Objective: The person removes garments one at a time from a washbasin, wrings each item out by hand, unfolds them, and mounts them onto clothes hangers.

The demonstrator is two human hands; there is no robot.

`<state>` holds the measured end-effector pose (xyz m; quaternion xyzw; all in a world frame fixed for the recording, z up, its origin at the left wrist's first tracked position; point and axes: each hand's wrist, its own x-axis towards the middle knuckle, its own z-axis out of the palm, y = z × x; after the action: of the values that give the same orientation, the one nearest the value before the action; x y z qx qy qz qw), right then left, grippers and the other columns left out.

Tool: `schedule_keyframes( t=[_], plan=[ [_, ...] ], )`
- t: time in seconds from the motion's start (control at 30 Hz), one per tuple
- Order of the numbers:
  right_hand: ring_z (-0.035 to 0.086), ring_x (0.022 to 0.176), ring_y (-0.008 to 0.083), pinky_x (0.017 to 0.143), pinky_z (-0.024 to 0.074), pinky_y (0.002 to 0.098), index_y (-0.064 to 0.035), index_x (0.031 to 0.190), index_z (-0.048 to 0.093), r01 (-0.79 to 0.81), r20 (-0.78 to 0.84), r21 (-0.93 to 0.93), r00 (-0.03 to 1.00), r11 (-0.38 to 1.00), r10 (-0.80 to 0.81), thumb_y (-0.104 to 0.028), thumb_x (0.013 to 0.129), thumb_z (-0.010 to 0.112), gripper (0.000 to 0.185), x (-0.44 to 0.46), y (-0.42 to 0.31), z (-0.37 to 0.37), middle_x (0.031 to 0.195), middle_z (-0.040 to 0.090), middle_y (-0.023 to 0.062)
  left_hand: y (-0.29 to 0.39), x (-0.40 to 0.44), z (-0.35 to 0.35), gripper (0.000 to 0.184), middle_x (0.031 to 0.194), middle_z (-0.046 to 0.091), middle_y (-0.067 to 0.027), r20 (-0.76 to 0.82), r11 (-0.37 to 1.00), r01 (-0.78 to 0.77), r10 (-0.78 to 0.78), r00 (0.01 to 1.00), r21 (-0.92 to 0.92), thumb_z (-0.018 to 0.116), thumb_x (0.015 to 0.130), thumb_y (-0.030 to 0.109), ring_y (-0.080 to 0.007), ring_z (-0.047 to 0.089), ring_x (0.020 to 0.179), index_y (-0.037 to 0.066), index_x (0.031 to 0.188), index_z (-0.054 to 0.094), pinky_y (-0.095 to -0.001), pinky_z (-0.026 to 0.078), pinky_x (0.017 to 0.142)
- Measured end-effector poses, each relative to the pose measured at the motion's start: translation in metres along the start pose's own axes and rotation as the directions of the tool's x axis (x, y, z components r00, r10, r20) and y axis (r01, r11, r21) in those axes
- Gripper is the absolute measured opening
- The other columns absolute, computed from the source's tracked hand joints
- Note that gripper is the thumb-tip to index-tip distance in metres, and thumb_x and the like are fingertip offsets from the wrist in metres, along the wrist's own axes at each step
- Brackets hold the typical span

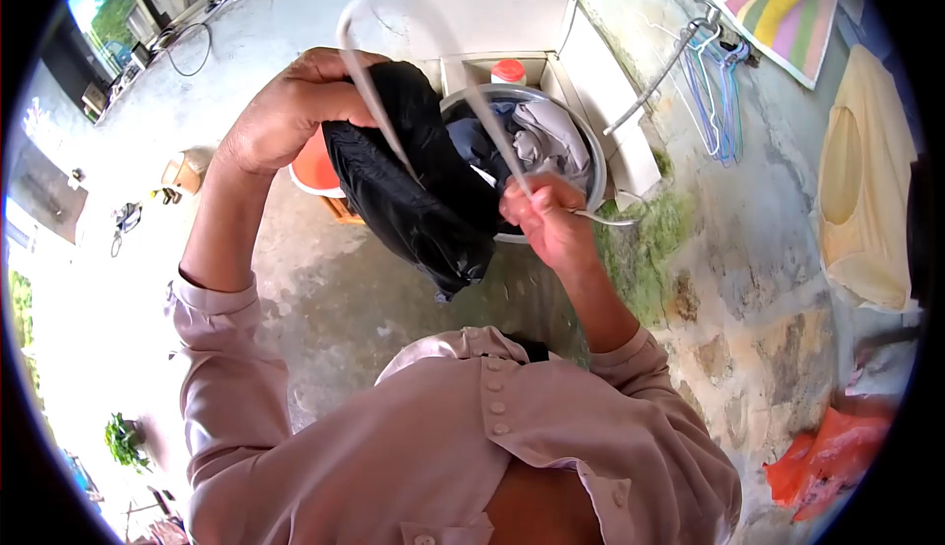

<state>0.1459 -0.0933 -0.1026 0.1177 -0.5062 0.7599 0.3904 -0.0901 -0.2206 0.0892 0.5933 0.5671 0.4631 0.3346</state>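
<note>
My left hand (pixel 300 107) is closed on a black garment (pixel 409 200), its fingers bunched in the upper edge. The cloth hangs down in front of me, folded over. In my right hand (pixel 553 225) is a white clothes hanger (pixel 370 92), gripped near its neck, with the hook sticking out to the right. The hanger's long frame reaches up and left, across the black cloth, and is partly blurred. Whether its end sits inside the garment I cannot tell. Behind the garment, a metal basin (pixel 597 151) holds dark and grey clothes (pixel 553 136).
Several hangers (pixel 719 102) hang on the right wall, near a striped towel (pixel 778 3) and a cream garment (pixel 866 191). A red-lidded container (pixel 508 71) stands behind the basin. An orange-red basin (pixel 317 166) is partly hidden left of the black cloth. A red plastic bag (pixel 827 456) is at lower right.
</note>
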Motion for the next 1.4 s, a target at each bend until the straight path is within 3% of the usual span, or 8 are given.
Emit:
schedule_keyframes(
  t=[0.17, 0.3, 0.37, 0.43, 0.8, 1.0, 1.23, 1.4],
  plan=[
    [0.033, 0.053, 0.0025, 0.047, 0.0265, 0.0198, 0.0012, 0.101, 0.064, -0.239, -0.111, -0.264, 0.970, 0.935, 0.217, -0.019, 0.096, 0.055, 0.023, 0.001, -0.006, -0.011, 0.068, 0.050, -0.0033, -0.005, -0.014, -0.019, 0.023, 0.081, 0.065, -0.0040, -0.274, 0.993, 0.097, -0.110, 0.955, -0.061, 0.061, 0.076, 0.006, -0.0109, 0.056, 0.072, -0.003, 0.096, 0.068, -0.0221, 0.046, 0.070],
    [0.035, 0.051, 0.0016, 0.045, 0.0272, 0.0183, -0.0014, 0.099, 0.066, -0.387, -0.253, -0.495, 0.921, 0.778, 0.296, -0.022, 0.094, 0.059, 0.022, 0.028, -0.048, 0.000, 0.062, 0.045, -0.0057, -0.044, -0.012, -0.045, 0.027, 0.079, 0.064, -0.0112, -0.318, 0.670, 0.193, 0.068, 0.946, 0.717, 0.050, 0.077, 0.006, -0.0173, 0.061, 0.072, 0.003, 0.097, 0.067, -0.0289, 0.048, 0.071],
    [0.035, 0.050, 0.0013, 0.044, 0.0264, 0.0177, -0.0023, 0.097, 0.067, -0.461, -0.278, -0.525, 0.887, 0.715, 0.368, -0.023, 0.094, 0.060, 0.022, 0.044, -0.061, 0.012, 0.060, 0.043, -0.0065, -0.056, -0.011, -0.046, 0.024, 0.084, 0.066, -0.0167, -0.320, 0.468, 0.237, 0.106, 0.941, 0.851, 0.052, 0.077, 0.015, -0.0351, 0.062, 0.079, 0.010, 0.094, 0.069, -0.0402, 0.049, 0.073],
    [0.036, 0.051, 0.0014, 0.044, 0.0269, 0.0182, -0.0028, 0.096, 0.067, -0.508, -0.232, -0.578, 0.853, 0.639, 0.468, -0.024, 0.094, 0.060, 0.023, 0.055, -0.066, 0.016, 0.060, 0.043, -0.0065, -0.064, -0.010, -0.044, 0.022, 0.081, 0.065, -0.0158, -0.331, 0.318, 0.282, 0.111, 0.937, 0.905, 0.052, 0.079, 0.016, -0.0346, 0.062, 0.078, 0.010, 0.090, 0.069, -0.0418, 0.049, 0.071],
    [0.039, 0.054, 0.0050, 0.046, 0.0294, 0.0218, -0.0028, 0.090, 0.067, -0.529, -0.284, -0.828, 0.680, 0.185, 0.676, -0.020, 0.092, 0.060, 0.019, 0.103, -0.076, 0.037, 0.062, 0.048, -0.0031, -0.073, 0.020, -0.051, 0.020, 0.083, 0.067, -0.0125, -0.319, 0.404, 0.232, 0.165, 0.933, 0.885, 0.052, 0.077, 0.015, -0.0327, 0.064, 0.082, 0.012, 0.086, 0.070, -0.0413, 0.050, 0.076],
    [0.035, 0.049, 0.0023, 0.042, 0.0252, 0.0191, -0.0006, 0.088, 0.067, -0.555, -0.234, -0.807, 0.615, 0.203, 0.753, -0.017, 0.092, 0.060, 0.018, 0.123, -0.082, 0.043, 0.058, 0.043, -0.0052, -0.066, 0.041, -0.042, 0.020, 0.074, 0.067, -0.0120, -0.338, 0.581, 0.174, 0.187, 0.922, 0.795, 0.054, 0.076, 0.015, -0.0266, 0.066, 0.066, 0.010, 0.084, 0.071, -0.0364, 0.053, 0.068],
    [0.029, 0.044, 0.0017, 0.039, 0.0203, 0.0189, 0.0006, 0.086, 0.065, -0.595, -0.289, -0.788, 0.585, 0.159, 0.758, -0.019, 0.092, 0.061, 0.021, 0.138, -0.099, 0.027, 0.054, 0.040, -0.0054, -0.074, 0.052, -0.053, 0.023, 0.087, 0.070, -0.0082, -0.381, 0.665, 0.218, 0.108, 0.918, 0.715, 0.053, 0.076, 0.014, -0.0303, 0.065, 0.085, 0.014, 0.087, 0.073, -0.0396, 0.052, 0.078],
    [0.034, 0.043, 0.0026, 0.037, 0.0242, 0.0200, 0.0017, 0.085, 0.066, -0.511, -0.325, -0.859, 0.574, 0.019, 0.751, -0.018, 0.091, 0.060, 0.021, 0.143, -0.103, 0.042, 0.054, 0.044, -0.0032, -0.081, 0.049, -0.049, 0.022, 0.072, 0.068, -0.0094, -0.357, 0.708, 0.281, -0.043, 0.933, 0.648, 0.051, 0.079, 0.010, -0.0222, 0.067, 0.061, 0.010, 0.093, 0.068, -0.0328, 0.054, 0.065]
  ],
)
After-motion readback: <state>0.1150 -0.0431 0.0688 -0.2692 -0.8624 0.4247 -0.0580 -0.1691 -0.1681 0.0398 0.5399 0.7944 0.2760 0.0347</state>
